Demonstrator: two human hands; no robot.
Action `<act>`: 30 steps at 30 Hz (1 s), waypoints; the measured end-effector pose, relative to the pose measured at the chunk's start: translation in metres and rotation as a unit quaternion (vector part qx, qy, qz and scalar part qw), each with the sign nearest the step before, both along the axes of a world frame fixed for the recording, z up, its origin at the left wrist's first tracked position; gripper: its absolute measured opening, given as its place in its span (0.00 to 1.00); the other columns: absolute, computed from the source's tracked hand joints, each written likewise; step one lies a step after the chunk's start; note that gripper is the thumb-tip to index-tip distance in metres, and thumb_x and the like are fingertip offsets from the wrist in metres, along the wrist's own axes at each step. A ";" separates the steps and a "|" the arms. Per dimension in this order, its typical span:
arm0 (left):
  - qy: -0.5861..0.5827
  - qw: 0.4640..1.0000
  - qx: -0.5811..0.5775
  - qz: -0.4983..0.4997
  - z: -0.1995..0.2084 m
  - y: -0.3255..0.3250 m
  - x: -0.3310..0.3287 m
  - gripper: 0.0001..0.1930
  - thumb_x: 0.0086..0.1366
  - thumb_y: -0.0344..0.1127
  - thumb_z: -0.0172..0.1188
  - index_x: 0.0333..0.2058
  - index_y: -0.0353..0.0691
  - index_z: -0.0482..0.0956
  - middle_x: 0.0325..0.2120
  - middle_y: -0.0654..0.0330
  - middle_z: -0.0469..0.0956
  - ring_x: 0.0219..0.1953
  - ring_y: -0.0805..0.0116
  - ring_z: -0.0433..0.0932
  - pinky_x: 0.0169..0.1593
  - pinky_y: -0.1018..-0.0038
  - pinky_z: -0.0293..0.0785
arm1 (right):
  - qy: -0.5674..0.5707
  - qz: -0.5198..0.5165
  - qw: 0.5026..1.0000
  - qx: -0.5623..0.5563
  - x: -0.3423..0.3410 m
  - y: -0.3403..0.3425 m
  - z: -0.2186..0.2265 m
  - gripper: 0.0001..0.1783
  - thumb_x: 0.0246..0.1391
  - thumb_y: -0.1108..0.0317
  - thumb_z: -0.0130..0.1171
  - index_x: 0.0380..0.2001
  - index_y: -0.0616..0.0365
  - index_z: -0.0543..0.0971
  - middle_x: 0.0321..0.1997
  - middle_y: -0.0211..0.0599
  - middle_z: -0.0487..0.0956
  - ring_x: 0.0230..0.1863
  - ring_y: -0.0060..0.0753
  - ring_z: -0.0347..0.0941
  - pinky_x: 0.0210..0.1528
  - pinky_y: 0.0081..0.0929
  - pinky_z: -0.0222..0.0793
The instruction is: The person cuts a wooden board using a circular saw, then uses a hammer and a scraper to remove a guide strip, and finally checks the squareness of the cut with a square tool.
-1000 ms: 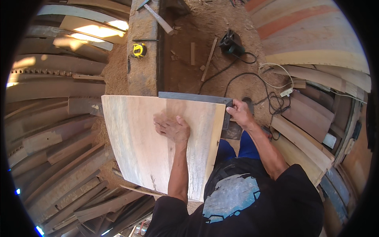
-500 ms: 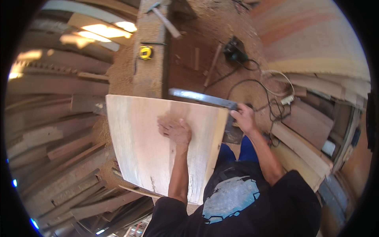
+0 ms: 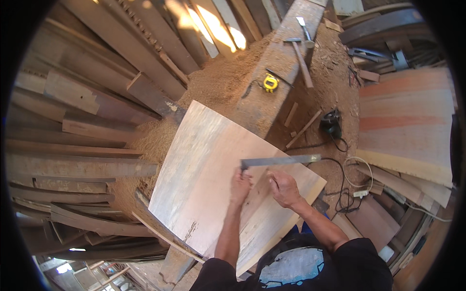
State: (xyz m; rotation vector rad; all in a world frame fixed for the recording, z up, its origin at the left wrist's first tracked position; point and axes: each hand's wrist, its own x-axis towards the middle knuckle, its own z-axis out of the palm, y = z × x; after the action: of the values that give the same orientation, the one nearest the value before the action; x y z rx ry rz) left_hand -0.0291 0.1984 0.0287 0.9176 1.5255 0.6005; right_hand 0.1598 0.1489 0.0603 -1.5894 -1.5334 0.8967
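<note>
A wide, pale wooden board [image 3: 194, 160] with grey and pinkish bands lies in front of me, tilted in view. Over its right half, my left hand [image 3: 240, 188] is closed on the dark short end of a metal try square [image 3: 284, 160]. The square's long blade points right, past the board's far edge. My right hand [image 3: 284, 188] is just below the blade, above the board, with its fingers curled in. Whatever those fingers may hold is hidden.
Beyond the board runs a sawdust-covered beam [image 3: 264, 104] carrying a yellow tape measure [image 3: 270, 83], a hammer [image 3: 302, 63] and another tool. A dark power tool [image 3: 330, 124] with cables sits on the ground. Planks [image 3: 97, 167] crowd the left; a large board [image 3: 405, 121] lies right.
The try square has passed from my right hand at the board's edge to my left hand over the board. My right hand has moved left, and my view has turned.
</note>
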 end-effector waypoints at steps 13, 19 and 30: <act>0.233 0.942 0.241 -0.012 -0.038 0.322 -0.210 0.16 0.74 0.39 0.53 0.54 0.42 0.82 0.42 0.47 0.85 0.46 0.56 0.83 0.53 0.65 0.74 | -0.233 -0.011 0.972 -0.027 -0.043 0.028 -0.042 0.11 0.49 0.69 0.63 0.37 0.45 0.76 0.49 0.32 0.73 0.51 0.44 0.67 0.54 0.45 0.57; 0.287 0.944 0.160 -0.017 -0.045 0.364 -0.170 0.14 0.75 0.38 0.55 0.51 0.38 0.84 0.35 0.61 0.85 0.37 0.74 0.78 0.46 0.73 0.72 | -0.243 -0.004 0.969 -0.036 -0.043 0.028 -0.044 0.09 0.49 0.70 0.62 0.35 0.46 0.76 0.48 0.34 0.73 0.50 0.46 0.66 0.52 0.45 0.56; 0.301 0.945 0.110 -0.068 -0.054 0.375 -0.144 0.14 0.72 0.42 0.58 0.51 0.49 0.86 0.43 0.50 0.86 0.47 0.56 0.84 0.54 0.64 0.75 | -0.223 0.017 0.974 -0.032 -0.036 0.029 -0.049 0.07 0.52 0.66 0.61 0.36 0.46 0.78 0.49 0.35 0.74 0.49 0.43 0.66 0.51 0.45 0.55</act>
State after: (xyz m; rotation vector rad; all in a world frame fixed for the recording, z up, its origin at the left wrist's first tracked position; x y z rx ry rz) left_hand -0.1734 0.5738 -0.0255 1.4603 1.9353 0.4113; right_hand 0.1236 0.1775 0.0114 -1.9080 -1.8553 0.6349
